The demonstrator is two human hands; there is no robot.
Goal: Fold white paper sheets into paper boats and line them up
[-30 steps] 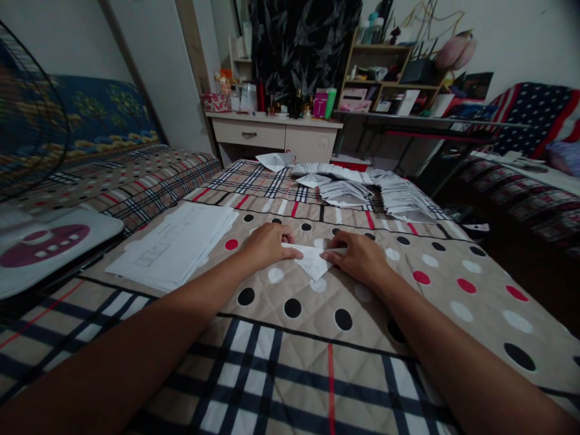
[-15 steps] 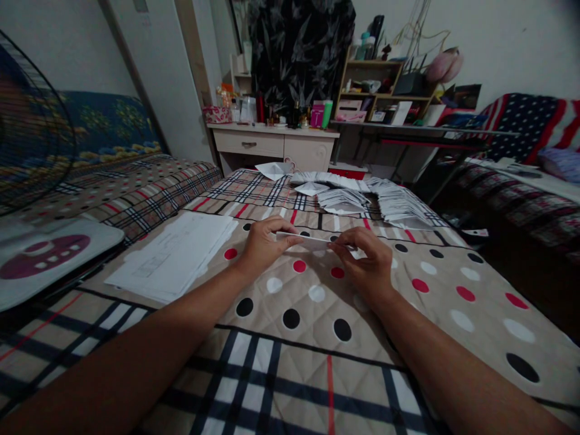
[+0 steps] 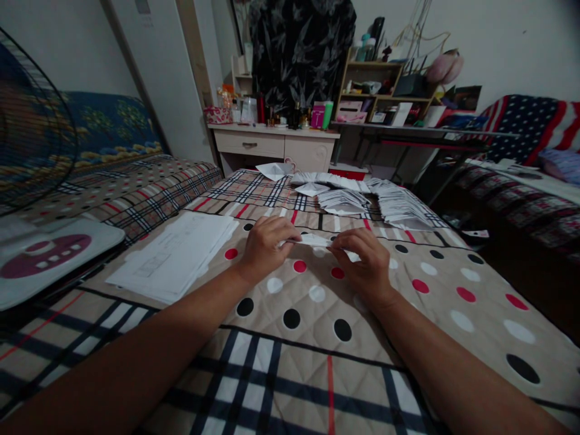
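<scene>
- A large bed (image 3: 301,356) fills the space before me, quilted in beige with dark plaid and bands of black, white and red dots.
- Beyond its far edge stands a pale dresser (image 3: 269,145), its top crowded with small bottles and boxes.
- Across the far part of the bed, white folded papers (image 3: 401,205) lie in closely packed, overlapping rows.
- Nearer, on the left, lies a stack of white sheets (image 3: 181,251), a line drawing showing on the top one.
- The person's left hand (image 3: 269,244) pinches one end of a small folded paper (image 3: 315,240).
- The right hand (image 3: 365,257) pinches the other end between thumb and fingers.
- That narrow white piece stretches between the two hands, over the dotted band; I cannot tell whether it touches the bed.
</scene>
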